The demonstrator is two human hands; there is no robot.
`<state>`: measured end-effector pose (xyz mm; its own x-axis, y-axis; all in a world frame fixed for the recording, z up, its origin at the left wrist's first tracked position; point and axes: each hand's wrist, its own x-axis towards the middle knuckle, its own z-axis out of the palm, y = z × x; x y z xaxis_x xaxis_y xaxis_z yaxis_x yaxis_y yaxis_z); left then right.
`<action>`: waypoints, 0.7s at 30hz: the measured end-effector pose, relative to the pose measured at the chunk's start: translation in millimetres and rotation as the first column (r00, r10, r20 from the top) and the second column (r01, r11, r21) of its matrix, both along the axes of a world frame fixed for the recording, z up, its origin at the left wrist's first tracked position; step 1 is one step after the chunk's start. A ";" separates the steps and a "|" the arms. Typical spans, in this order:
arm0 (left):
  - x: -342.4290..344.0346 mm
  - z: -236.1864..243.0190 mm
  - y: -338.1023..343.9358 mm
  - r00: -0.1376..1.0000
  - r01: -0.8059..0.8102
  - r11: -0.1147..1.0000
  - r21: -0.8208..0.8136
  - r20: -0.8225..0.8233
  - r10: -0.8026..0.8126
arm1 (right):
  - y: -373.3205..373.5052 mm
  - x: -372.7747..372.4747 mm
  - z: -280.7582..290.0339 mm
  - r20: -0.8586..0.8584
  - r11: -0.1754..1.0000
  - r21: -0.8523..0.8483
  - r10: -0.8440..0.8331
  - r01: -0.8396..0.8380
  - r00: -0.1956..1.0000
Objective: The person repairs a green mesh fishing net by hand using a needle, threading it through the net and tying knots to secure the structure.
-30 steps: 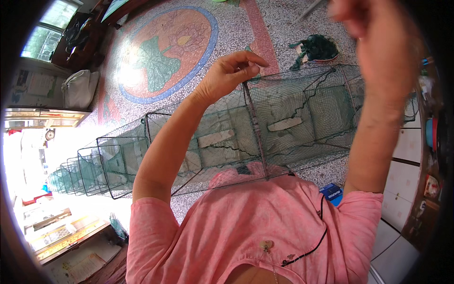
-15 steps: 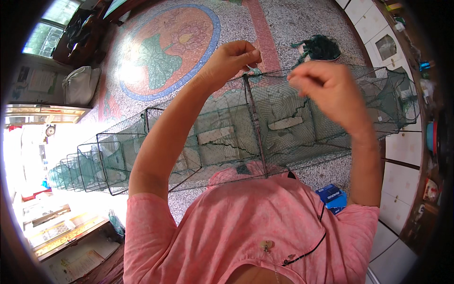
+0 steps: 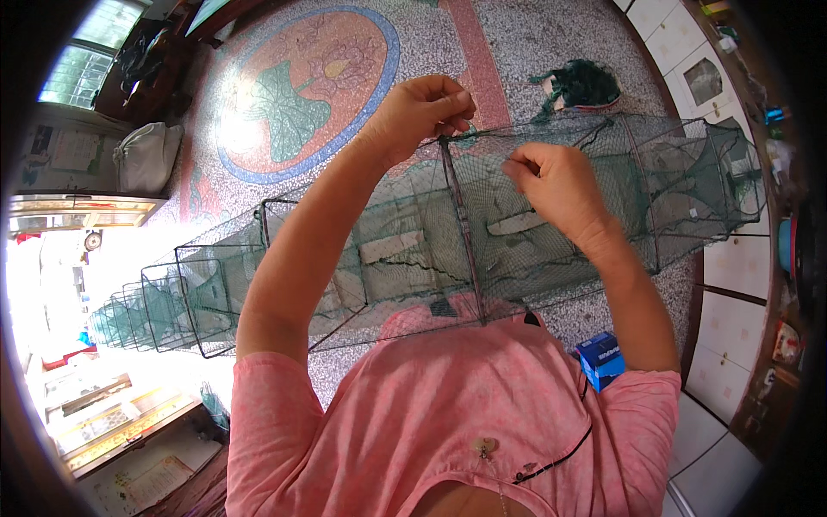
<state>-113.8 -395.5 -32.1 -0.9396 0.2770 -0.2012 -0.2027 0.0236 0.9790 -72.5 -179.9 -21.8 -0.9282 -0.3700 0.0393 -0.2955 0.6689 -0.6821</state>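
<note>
A long collapsible fish trap of green netting over thin dark square frames stretches from the far left to the right, across the front of my body. My left hand is closed in a pinch at the trap's upper edge, beside the top corner of a middle frame, with the netting at its fingertips. To the right, my right hand hovers over the netting, thumb and fingers pinched together. Anything between those fingers is too fine to make out. Pale elongated patches show through the mesh below.
A heap of dark green netting lies on the speckled floor beyond. By my right elbow is a blue box. White cabinets line the right side. A pale sack stands at the left, near wooden furniture.
My right hand has moved left and down, nearer to the middle frame, still pinched. My left hand has stayed at the trap's upper edge.
</note>
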 end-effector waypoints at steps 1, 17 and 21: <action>0.7 -0.1 0.5 1.000 0.003 1.000 -0.008 0.005 -0.003 | -1.9 0.4 -1.0 -0.003 1.000 -0.015 -0.012 0.012 1.000; 9.5 5.6 13.6 0.913 -0.139 0.990 0.005 -0.387 0.130 | -28.2 -13.5 5.4 -0.416 0.980 -0.194 -0.050 -0.035 0.908; 9.3 7.1 12.2 0.942 -0.065 0.991 0.118 -0.320 0.100 | -25.4 -29.7 4.4 -0.277 0.975 -0.207 0.021 -0.081 0.961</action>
<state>-104.6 -383.3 -25.0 -0.9694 0.1986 0.1443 0.1295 -0.0855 0.9879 -102.2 -205.3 -17.4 -0.8511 -0.3718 0.3706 -0.5195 0.4953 -0.6963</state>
